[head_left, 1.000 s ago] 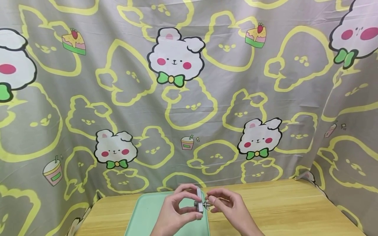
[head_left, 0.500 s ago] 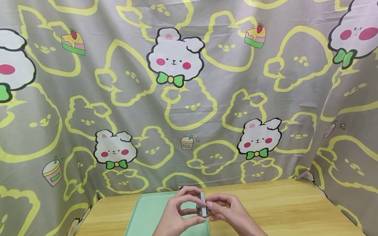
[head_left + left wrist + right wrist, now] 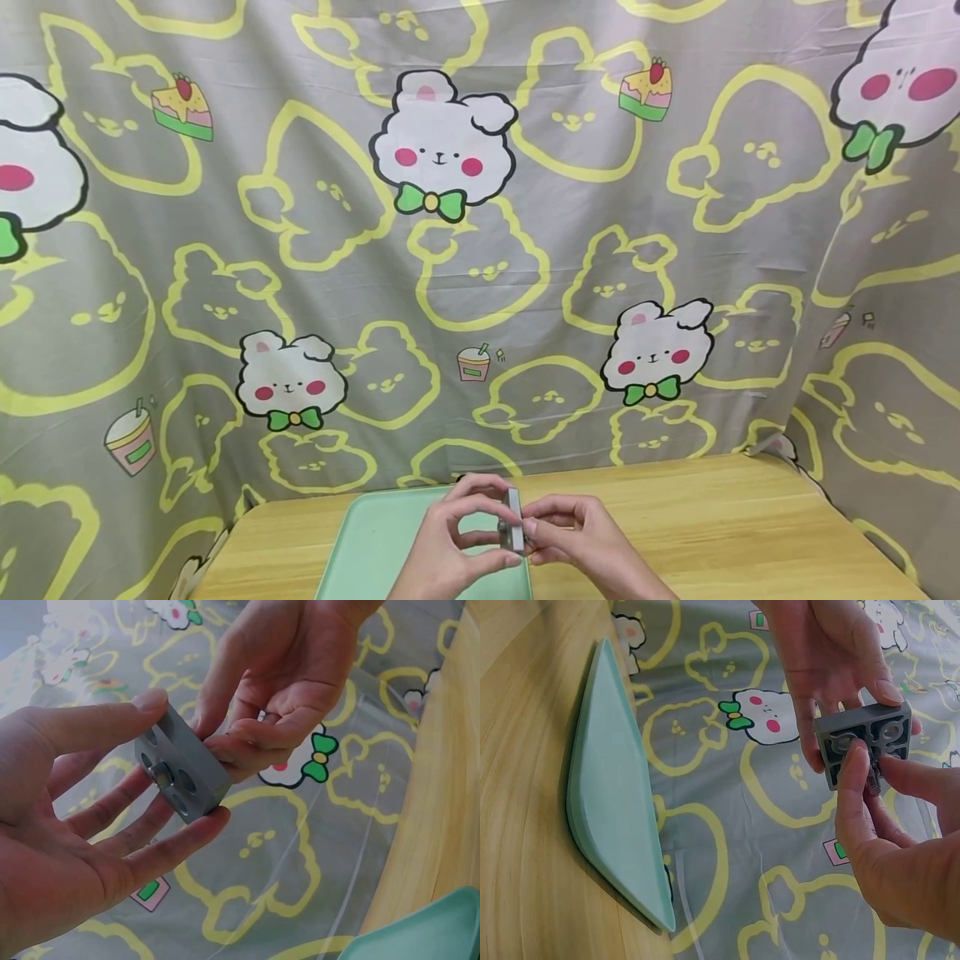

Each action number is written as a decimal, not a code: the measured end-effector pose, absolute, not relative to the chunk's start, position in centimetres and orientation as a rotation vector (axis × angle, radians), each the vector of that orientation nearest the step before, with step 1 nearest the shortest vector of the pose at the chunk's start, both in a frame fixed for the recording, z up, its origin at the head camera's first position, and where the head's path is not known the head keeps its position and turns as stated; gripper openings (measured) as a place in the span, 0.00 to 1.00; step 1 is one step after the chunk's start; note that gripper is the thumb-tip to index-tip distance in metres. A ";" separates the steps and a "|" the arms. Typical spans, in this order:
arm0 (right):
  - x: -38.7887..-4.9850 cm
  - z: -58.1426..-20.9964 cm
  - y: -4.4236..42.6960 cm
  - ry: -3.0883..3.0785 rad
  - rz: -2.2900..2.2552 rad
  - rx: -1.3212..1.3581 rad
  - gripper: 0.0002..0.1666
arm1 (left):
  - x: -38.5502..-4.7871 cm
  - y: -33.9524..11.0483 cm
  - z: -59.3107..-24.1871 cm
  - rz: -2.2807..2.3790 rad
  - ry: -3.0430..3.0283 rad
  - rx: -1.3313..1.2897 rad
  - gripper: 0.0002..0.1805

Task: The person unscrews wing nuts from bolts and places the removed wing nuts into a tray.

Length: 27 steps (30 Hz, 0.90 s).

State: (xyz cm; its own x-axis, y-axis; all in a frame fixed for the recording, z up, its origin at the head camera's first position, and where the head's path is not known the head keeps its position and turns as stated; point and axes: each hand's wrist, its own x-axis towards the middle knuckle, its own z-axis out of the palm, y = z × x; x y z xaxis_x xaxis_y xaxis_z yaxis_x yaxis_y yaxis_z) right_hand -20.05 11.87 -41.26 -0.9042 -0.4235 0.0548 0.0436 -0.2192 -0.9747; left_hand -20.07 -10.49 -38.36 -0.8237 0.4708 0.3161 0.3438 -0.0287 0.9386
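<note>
In mid-air we see a small grey block (image 3: 185,756), likely light, stiff and smooth, best taken by its edges. Left fingers (image 3: 97,726), spread wide, grip those edges; right fingers (image 3: 853,780), drawn together, pinch the threaded bolt (image 3: 874,781) (anything else there is hidden).

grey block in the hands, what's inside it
In the middle of the grey block sits a metal bolt head; a threaded shaft pokes out the other side. The right hand covers part of that side, hiding what lies beneath.
</note>
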 end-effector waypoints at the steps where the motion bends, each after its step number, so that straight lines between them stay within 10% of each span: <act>1: -20.0 -41.3 11.8 1.756 -2.189 -0.455 0.16 | -20.1 -10.5 -38.4 1.997 2.118 0.894 0.16; 18: -18.8 -40.5 10.3 2.317 -2.159 -0.661 0.10 | -20.4 -11.1 -38.4 2.132 1.969 0.892 0.17; 27: -19.1 -41.5 9.9 2.507 -2.209 -1.264 0.13 | -20.5 -11.4 -38.2 2.174 1.915 0.832 0.21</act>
State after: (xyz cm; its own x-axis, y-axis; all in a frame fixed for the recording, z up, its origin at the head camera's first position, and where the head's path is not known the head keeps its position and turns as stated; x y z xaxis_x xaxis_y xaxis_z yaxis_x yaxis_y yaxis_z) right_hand -19.07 9.89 -41.54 -0.6698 -0.2161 0.7104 -0.7320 0.0312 -0.6806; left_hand -20.48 -11.40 -38.25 -0.8403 0.4406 0.3159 0.2576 -0.1881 0.9478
